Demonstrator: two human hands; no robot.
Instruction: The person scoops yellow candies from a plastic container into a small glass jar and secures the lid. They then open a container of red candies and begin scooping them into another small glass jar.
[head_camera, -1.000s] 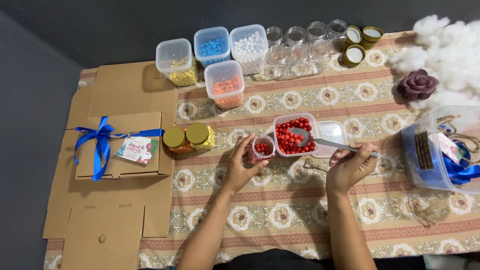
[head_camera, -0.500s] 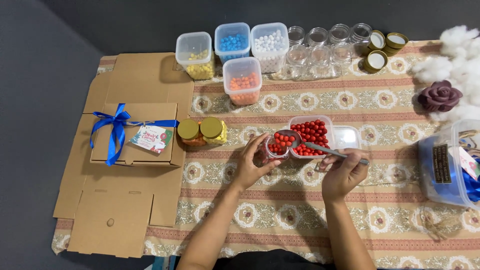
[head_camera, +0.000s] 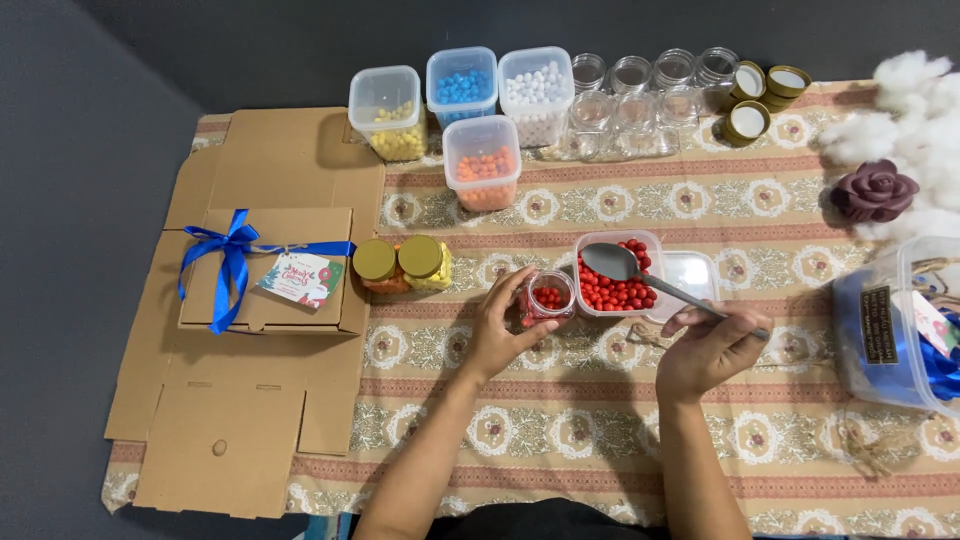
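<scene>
**Spoon swings back over the red beads**

Since a moment ago the spoon (head_camera: 640, 275), pinched in the right hand (head_camera: 708, 348), hovers apparently empty above the red-bead tub (head_camera: 615, 290); left hand (head_camera: 500, 325) fingers clasp the small jar (head_camera: 547, 298), partly filled, on the bench

Both bare forearms reach up from the bottom edge, the left hand (head_camera: 497, 325) curled with thumb and fingers cupped around something small, the right hand (head_camera: 708, 345) set a little lower, knuckles up, fingers pinched tight together on a thin handle.
</scene>
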